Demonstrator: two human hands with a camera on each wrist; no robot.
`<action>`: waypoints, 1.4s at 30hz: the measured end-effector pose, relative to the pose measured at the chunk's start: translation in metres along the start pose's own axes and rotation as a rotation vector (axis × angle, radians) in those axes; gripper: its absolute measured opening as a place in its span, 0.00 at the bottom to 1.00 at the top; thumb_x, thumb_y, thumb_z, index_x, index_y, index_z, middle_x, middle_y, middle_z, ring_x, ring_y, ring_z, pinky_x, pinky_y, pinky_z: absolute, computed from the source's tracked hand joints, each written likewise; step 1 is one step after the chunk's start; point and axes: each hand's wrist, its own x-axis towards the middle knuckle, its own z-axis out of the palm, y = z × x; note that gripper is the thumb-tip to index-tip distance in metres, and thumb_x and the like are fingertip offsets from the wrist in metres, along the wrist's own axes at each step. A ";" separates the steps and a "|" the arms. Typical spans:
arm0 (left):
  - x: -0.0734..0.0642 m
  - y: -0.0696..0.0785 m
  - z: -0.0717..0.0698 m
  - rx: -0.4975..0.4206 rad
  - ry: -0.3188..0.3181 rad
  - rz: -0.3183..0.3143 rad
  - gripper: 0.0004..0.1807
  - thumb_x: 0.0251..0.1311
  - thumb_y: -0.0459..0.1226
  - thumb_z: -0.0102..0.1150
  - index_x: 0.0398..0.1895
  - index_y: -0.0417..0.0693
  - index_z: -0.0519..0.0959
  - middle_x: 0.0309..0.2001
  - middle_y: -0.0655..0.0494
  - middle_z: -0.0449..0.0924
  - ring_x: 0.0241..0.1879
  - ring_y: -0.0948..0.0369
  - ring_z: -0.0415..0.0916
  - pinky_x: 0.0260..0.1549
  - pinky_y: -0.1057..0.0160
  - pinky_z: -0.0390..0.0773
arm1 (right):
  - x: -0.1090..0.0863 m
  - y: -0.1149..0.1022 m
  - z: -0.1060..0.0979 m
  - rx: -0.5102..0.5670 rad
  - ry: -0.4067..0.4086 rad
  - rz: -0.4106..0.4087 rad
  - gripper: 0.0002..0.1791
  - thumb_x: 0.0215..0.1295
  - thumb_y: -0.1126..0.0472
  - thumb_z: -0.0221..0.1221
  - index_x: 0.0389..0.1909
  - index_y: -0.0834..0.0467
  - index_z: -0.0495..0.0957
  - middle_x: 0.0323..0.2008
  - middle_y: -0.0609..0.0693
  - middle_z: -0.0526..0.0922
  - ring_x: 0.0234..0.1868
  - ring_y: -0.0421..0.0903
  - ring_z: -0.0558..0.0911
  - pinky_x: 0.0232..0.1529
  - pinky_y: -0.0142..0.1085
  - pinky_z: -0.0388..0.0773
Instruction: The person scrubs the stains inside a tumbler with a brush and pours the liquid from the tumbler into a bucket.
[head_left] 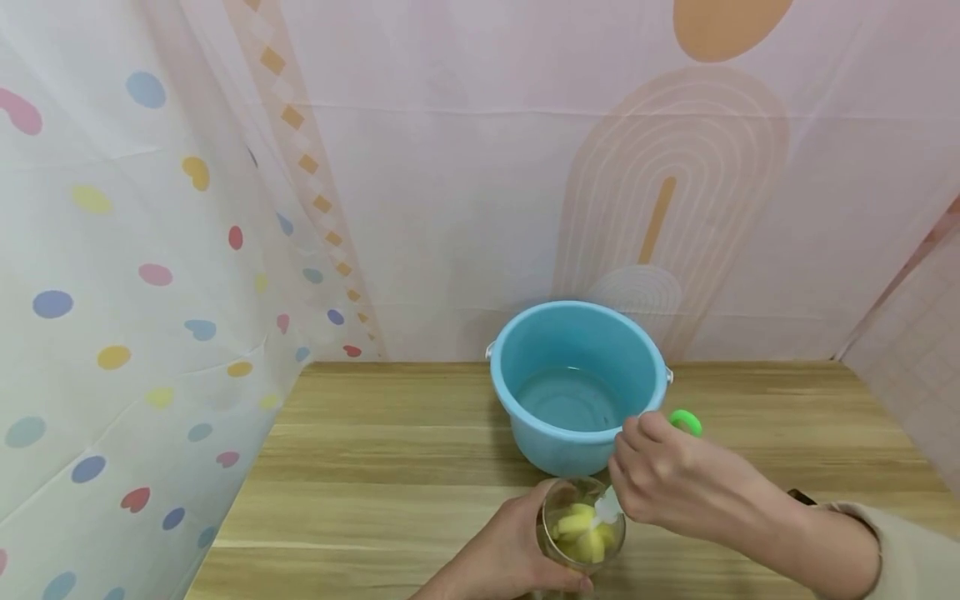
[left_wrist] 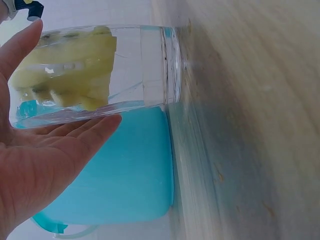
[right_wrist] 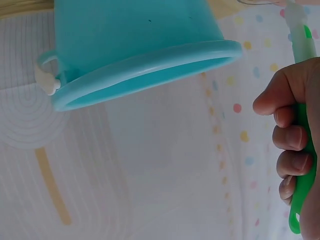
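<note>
1. the glass [left_wrist: 129, 75] stands upright at the bottom of the head frame, right of centre and just in front of the bucket [head_left: 551, 447]; whether its base touches the surface [head_left: 360, 454] i cannot tell.
2. the left hand [head_left: 517, 542] holds the glass from the left, part open to its width, thumb on one side and fingers along the other.
3. the right hand [head_left: 660, 471], lower right of the frame, is closed in a fist round the green handle [right_wrist: 299, 200] of the brush [head_left: 607, 506].
4. the brush slants into the mouth of the glass; its yellow head [head_left: 581, 533] sits inside, with the lower part of the glass clear beneath it.
5. the bucket, light blue, stands right of centre with shallow water [head_left: 566, 396] in it.
6. a pale curtain [head_left: 450, 208] hangs behind the surface; a spotted curtain [head_left: 150, 217] fills the left side.
7. a beige sleeve [head_left: 907, 550] shows at lower right.
</note>
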 end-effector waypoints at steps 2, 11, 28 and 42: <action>0.000 0.000 0.000 0.008 0.001 0.005 0.45 0.48 0.43 0.86 0.71 0.63 0.71 0.61 0.67 0.79 0.56 0.65 0.78 0.57 0.65 0.76 | 0.002 -0.001 0.000 -0.008 0.019 -0.003 0.14 0.47 0.82 0.47 0.17 0.66 0.52 0.14 0.54 0.56 0.20 0.45 0.58 0.29 0.33 0.57; 0.001 -0.001 0.000 0.007 -0.004 0.004 0.44 0.48 0.40 0.86 0.69 0.62 0.72 0.58 0.65 0.80 0.53 0.65 0.79 0.55 0.65 0.78 | 0.018 0.000 -0.002 -0.052 0.003 -0.030 0.14 0.50 0.75 0.50 0.17 0.64 0.53 0.15 0.52 0.54 0.22 0.46 0.57 0.32 0.35 0.57; 0.006 0.002 0.002 0.016 0.002 -0.036 0.40 0.48 0.38 0.85 0.65 0.62 0.73 0.54 0.68 0.80 0.52 0.68 0.79 0.55 0.66 0.77 | 0.018 0.014 0.031 0.023 -0.088 0.010 0.14 0.49 0.69 0.59 0.15 0.57 0.64 0.13 0.50 0.64 0.22 0.47 0.63 0.33 0.37 0.60; 0.007 -0.001 0.001 0.064 0.015 -0.066 0.43 0.47 0.42 0.86 0.67 0.62 0.73 0.55 0.70 0.79 0.54 0.69 0.77 0.56 0.66 0.75 | -0.017 0.012 0.036 0.183 0.014 0.091 0.21 0.62 0.81 0.30 0.14 0.56 0.50 0.15 0.48 0.50 0.20 0.43 0.53 0.28 0.35 0.56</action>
